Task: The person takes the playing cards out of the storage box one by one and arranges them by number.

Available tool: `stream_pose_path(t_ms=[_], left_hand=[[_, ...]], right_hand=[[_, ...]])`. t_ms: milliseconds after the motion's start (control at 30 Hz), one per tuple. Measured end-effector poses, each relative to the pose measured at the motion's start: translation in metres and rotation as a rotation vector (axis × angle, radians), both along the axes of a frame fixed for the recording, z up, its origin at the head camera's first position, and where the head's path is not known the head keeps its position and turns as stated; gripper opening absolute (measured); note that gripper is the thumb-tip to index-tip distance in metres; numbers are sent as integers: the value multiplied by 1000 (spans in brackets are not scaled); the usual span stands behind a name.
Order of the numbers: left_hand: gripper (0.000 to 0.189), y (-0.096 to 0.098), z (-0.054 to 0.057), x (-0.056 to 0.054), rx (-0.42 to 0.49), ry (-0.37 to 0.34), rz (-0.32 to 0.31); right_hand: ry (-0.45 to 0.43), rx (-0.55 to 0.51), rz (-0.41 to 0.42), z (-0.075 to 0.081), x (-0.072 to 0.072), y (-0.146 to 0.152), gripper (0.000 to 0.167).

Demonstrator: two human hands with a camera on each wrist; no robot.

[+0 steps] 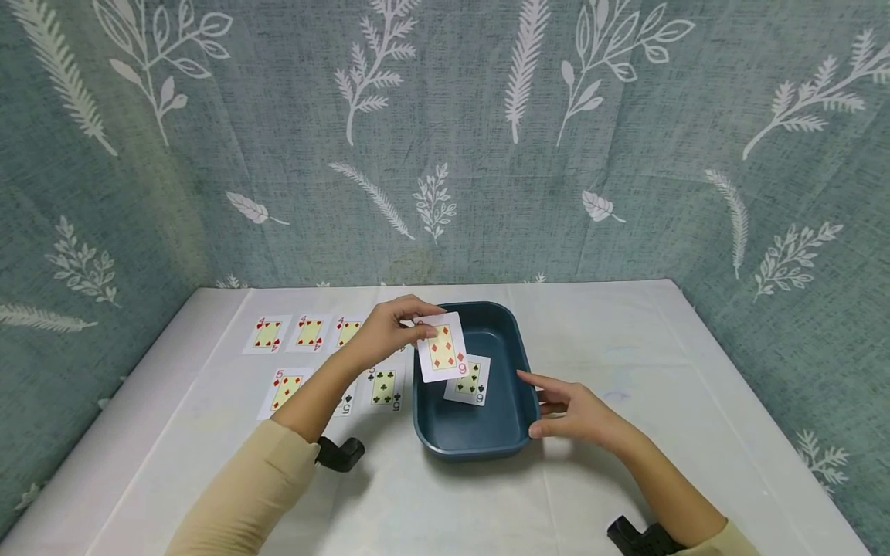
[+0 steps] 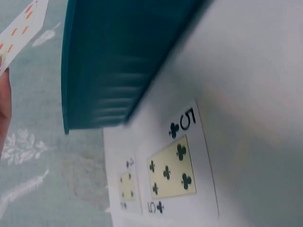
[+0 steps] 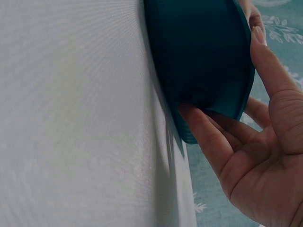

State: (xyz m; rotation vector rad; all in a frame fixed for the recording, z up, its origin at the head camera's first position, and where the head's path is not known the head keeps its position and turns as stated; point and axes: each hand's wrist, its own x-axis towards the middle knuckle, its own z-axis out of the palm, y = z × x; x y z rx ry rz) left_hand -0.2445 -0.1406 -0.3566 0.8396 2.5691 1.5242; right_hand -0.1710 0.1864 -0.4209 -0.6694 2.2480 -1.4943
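Note:
The left hand [image 1: 396,332] pinches a six of diamonds [image 1: 445,351] between thumb and fingers, above the left part of a dark blue tray [image 1: 452,444]. Under it, a black six [image 1: 469,392] lies inside the tray, partly covered by the held card. At the tray's right side, the right hand [image 1: 573,413] holds the wall. One fingertip reaches over the rim, while other fingers touch the outer wall [image 3: 208,61]. Only the thumb edge of the left hand and a part of the six of diamonds [image 2: 21,30] show in the left wrist view.
Left of the tray, cards lie face up in two rows. Several fours, one a red four [image 1: 267,334], form the back row. In front are fives, with a five of clubs [image 1: 382,388] closest to the tray. A patterned cloth [image 1: 473,255] hangs behind the white-covered table [image 1: 626,332].

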Motion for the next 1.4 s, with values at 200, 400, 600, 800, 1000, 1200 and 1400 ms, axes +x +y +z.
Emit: stream_pose_path(t_ms=[200, 400, 600, 800, 1000, 1200, 1400], left_hand=[[34, -11, 2, 9, -2, -108, 35], [35, -23, 3, 21, -21, -191, 25], [35, -36, -2, 34, -18, -207, -15], [35, -47, -8, 49, -21, -213, -43], [34, -57, -16, 58, -27, -232, -59], [32, -70, -23, 64, -44, -252, -87], [31, -78, -29, 70, -93, -278, -112]], right_hand=[[3, -14, 14, -1, 0, 0, 78], [0, -5, 7, -2, 0, -1, 78], [-3, 9, -17, -1, 0, -1, 78], [6, 3, -4, 1, 0, 0, 78], [7, 12, -13, 0, -1, 0, 78], [16, 9, -3, -1, 0, 0, 79], [8, 7, -3, -1, 0, 0, 78]])
